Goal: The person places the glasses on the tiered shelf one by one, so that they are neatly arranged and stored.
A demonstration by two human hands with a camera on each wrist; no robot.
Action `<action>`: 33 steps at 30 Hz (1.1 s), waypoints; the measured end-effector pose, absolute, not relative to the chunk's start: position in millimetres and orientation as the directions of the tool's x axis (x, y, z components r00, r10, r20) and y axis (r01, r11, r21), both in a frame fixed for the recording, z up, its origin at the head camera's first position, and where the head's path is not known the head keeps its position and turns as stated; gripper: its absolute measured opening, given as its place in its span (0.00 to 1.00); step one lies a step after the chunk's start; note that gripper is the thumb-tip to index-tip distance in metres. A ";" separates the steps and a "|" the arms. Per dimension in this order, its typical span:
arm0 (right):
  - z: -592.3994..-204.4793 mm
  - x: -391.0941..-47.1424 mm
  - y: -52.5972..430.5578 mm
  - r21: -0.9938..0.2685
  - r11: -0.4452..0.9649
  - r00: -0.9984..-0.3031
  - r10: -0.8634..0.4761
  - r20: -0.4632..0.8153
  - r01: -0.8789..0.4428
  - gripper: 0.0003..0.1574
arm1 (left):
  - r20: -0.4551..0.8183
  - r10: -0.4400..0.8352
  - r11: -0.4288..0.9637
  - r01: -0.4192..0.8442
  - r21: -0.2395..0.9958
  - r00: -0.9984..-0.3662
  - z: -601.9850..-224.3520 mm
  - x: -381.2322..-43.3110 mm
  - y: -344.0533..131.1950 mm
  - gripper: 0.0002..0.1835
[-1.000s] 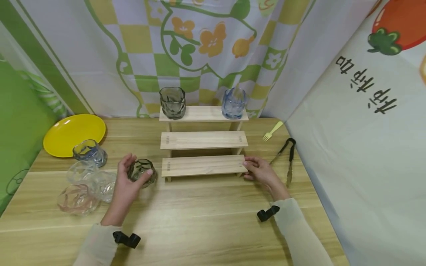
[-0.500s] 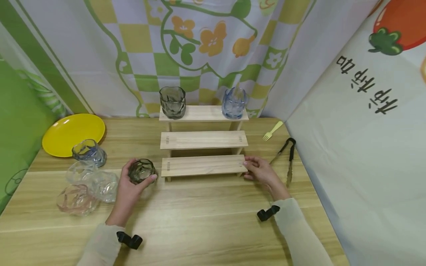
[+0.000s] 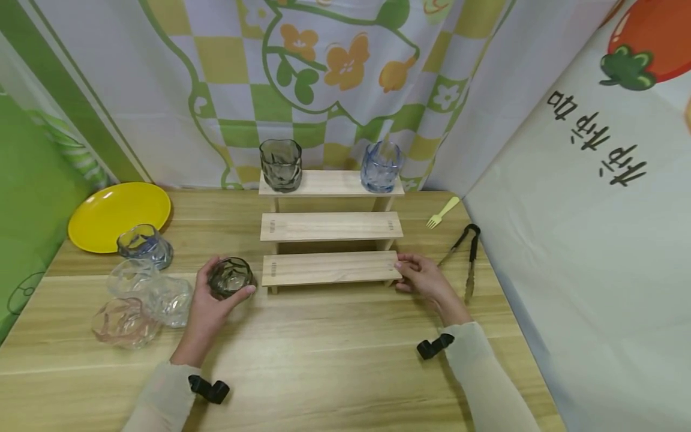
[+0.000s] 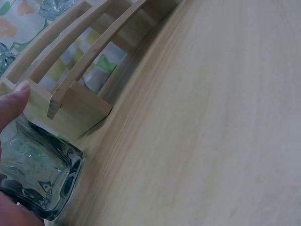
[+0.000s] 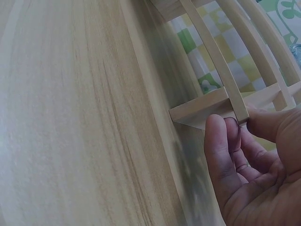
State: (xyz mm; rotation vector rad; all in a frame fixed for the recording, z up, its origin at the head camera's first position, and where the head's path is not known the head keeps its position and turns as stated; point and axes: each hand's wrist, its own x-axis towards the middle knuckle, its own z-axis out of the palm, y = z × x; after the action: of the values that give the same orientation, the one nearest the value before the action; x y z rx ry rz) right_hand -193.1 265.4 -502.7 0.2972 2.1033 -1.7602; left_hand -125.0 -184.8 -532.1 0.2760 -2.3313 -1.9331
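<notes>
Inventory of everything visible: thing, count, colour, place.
Stand: 1, pale wooden, centre
Smoky glass: 1, grey, stand top left
Blue glass: 1, blue, stand top right
Held glass: 1, grey, beside stand
Plate: 1, yellow, back left
Bluish glass: 1, greyish, by plate
Clear glass: count unclear, colourless, left
Pink glass: 1, pink, left
Fork: 1, yellow, back right
Tongs: 1, black/metal, right
Table: 1, brown, underneath
Curtain: 1, multicoloured, behind
Wall: 1, white, right
Panel: 1, green, left
Wrist devices: 2, black, cuffs
Sleeves: 2, cream, arms
Left hand: 1, round held glass
Right hand: 1, gripping stand
</notes>
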 end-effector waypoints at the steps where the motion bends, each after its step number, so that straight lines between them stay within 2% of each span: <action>1: -502.8 -193.1 265.3 -0.897 0.192 -0.905 -0.078 -0.418 0.398 0.31 | -0.043 -0.210 0.182 -0.082 0.980 -0.977 -532.8 -124.8 -184.5 0.55; 13: -504.2 -193.5 265.3 -0.904 0.182 -0.911 -0.074 -0.406 0.388 0.30 | -0.063 -0.235 0.185 -0.108 0.977 -0.970 -530.3 -126.1 -185.0 0.51; 22: -505.2 -192.9 263.6 -0.912 0.156 -0.917 -0.063 -0.393 0.380 0.21 | -0.065 -0.222 0.190 -0.109 0.976 -0.973 -522.7 -125.2 -185.2 0.49; 28: -506.5 -193.6 263.3 -0.914 0.162 -0.921 -0.061 -0.385 0.372 0.18 | -0.026 -0.204 0.219 -0.071 0.973 -0.979 -497.7 -121.7 -182.6 0.49; 33: -506.4 -194.0 264.0 -0.922 0.157 -0.927 -0.067 -0.368 0.355 0.15 | 0.025 -0.139 0.202 -0.004 0.979 -0.990 -466.3 -121.7 -176.7 0.49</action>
State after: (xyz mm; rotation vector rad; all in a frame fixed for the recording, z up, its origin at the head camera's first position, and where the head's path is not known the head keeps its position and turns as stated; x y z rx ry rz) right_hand -194.0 264.0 -506.4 0.2755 2.1168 -1.8296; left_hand -121.7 -176.7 -466.3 0.1407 -2.3503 -1.9141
